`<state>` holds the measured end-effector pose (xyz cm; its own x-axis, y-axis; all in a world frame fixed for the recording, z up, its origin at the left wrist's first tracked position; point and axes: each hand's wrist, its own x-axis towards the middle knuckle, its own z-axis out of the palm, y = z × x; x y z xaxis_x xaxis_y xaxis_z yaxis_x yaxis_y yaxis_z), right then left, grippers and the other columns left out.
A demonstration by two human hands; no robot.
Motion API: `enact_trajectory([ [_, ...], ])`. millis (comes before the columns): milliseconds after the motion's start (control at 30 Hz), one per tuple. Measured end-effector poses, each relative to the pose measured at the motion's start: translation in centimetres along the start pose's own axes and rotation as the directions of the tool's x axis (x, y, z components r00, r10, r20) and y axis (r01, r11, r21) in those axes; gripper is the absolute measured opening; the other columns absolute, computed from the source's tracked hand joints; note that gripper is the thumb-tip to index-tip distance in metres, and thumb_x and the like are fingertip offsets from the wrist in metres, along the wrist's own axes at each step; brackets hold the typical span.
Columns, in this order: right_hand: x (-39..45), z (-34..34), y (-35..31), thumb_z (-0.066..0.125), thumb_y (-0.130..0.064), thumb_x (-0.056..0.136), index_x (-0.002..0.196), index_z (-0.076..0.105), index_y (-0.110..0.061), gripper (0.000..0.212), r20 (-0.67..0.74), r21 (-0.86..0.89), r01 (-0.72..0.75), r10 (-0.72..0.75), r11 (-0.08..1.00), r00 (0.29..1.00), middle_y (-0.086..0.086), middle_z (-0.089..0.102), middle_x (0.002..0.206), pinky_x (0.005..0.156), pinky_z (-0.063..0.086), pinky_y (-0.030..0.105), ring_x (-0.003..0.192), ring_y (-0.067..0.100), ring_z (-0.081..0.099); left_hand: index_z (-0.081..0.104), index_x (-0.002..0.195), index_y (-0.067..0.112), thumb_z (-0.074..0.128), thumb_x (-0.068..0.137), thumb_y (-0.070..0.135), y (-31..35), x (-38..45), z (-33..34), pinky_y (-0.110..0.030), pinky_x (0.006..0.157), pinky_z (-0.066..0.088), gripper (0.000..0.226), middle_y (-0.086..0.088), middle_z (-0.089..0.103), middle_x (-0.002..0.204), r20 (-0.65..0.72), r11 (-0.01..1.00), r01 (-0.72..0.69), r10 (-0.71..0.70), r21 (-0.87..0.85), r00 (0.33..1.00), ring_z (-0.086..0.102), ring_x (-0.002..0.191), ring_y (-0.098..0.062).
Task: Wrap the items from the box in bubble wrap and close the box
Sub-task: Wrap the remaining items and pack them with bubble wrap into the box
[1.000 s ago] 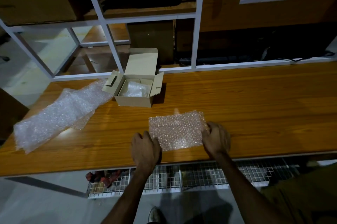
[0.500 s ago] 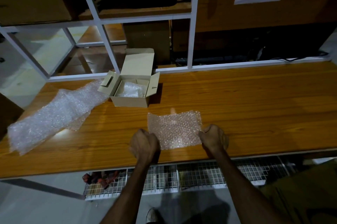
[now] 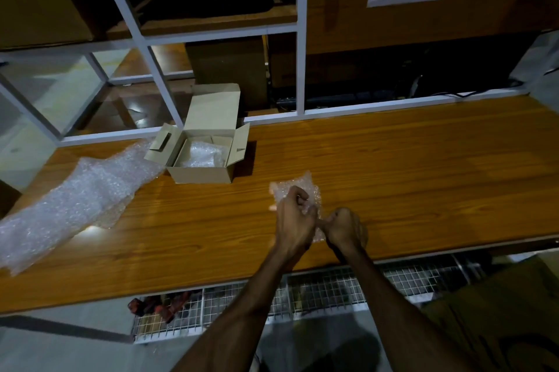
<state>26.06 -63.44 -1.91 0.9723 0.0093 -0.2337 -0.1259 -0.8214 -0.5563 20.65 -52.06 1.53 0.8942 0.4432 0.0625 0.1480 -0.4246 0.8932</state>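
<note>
A small sheet of bubble wrap (image 3: pixel 298 187) is bunched up between my hands near the front of the wooden table (image 3: pixel 408 165). My left hand (image 3: pixel 293 220) grips its left part with curled fingers. My right hand (image 3: pixel 344 228) holds the right edge in a fist. What the wrap covers is hidden. An open cardboard box (image 3: pixel 205 153) stands at the back left, lid up, with a bubble-wrapped item (image 3: pixel 201 155) inside.
A long strip of bubble wrap (image 3: pixel 72 205) lies on the table's left part, reaching the box. A white metal frame (image 3: pixel 299 38) runs along the back edge. A wire mesh shelf (image 3: pixel 317 290) sits under the table front.
The flat sheet has been folded and bunched up. My hands moved together from its two sides, the left one crossing rightward over it. The camera view shifted left.
</note>
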Motion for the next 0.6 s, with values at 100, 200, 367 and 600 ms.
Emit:
enact_trajectory([
  [100, 0.1, -0.1, 0.6, 0.066, -0.033, 0.095, 0.065, 0.05, -0.017, 0.037, -0.02, -0.014, 0.014, -0.015, 1.0, 1.0, 0.0, 0.054, 0.064, 0.054, 0.032, 0.034, 0.057, 0.026, 0.048, 0.053, 0.089, 0.034, 0.062, 0.088, 0.042, -1.9, 0.1, 2.0, -0.041, 0.079, 0.046, 0.013, 0.01, 0.062, 0.087, 0.072, 0.983, 0.018, -0.031, 0.182, 0.997, 0.059, 0.088, -0.014],
  [200, 0.6, 0.0, 2.0, 0.065, -0.036, 0.099, 0.067, 0.049, -0.017, 0.04, 0.004, 0.063, 0.082, -0.082, 0.995, 0.997, 0.004, 0.05, 0.062, 0.053, 0.024, 0.033, 0.056, 0.024, 0.044, 0.053, 0.082, 0.035, 0.051, 0.094, 0.05, -3.7, 0.1, 2.6, -0.048, 0.088, 0.044, 0.02, 0.012, 0.062, 0.081, 0.067, 0.966, 0.02, -0.038, 0.257, 0.997, 0.059, 0.088, -0.018],
  [367, 1.6, 0.3, 3.6, 0.059, -0.026, 0.106, 0.072, 0.051, -0.025, 0.035, -0.026, 0.216, 0.116, -0.113, 0.969, 0.993, -0.006, 0.055, 0.069, 0.059, 0.037, 0.032, 0.072, 0.026, 0.059, 0.067, 0.105, 0.029, 0.048, 0.098, 0.007, -5.0, 0.2, 2.1, -0.047, 0.076, 0.059, 0.03, 0.005, 0.072, 0.1, 0.095, 0.962, -0.103, 0.082, 0.252, 0.992, 0.065, 0.091, -0.014],
  [600, 0.9, 2.1, 2.2, 0.057, -0.019, 0.103, 0.133, 0.069, -0.022, 0.032, -0.054, -0.018, 0.422, -0.422, 0.907, 0.905, -0.001, 0.067, 0.134, 0.095, 0.055, 0.036, 0.121, 0.029, 0.061, 0.062, 0.139, 0.022, 0.057, 0.098, 0.041, -7.0, 0.7, 0.4, -0.056, 0.123, 0.027, 0.045, 0.002, 0.058, 0.151, 0.208, 0.769, -0.217, 0.111, 0.602, 0.972, 0.039, 0.151, -0.027],
])
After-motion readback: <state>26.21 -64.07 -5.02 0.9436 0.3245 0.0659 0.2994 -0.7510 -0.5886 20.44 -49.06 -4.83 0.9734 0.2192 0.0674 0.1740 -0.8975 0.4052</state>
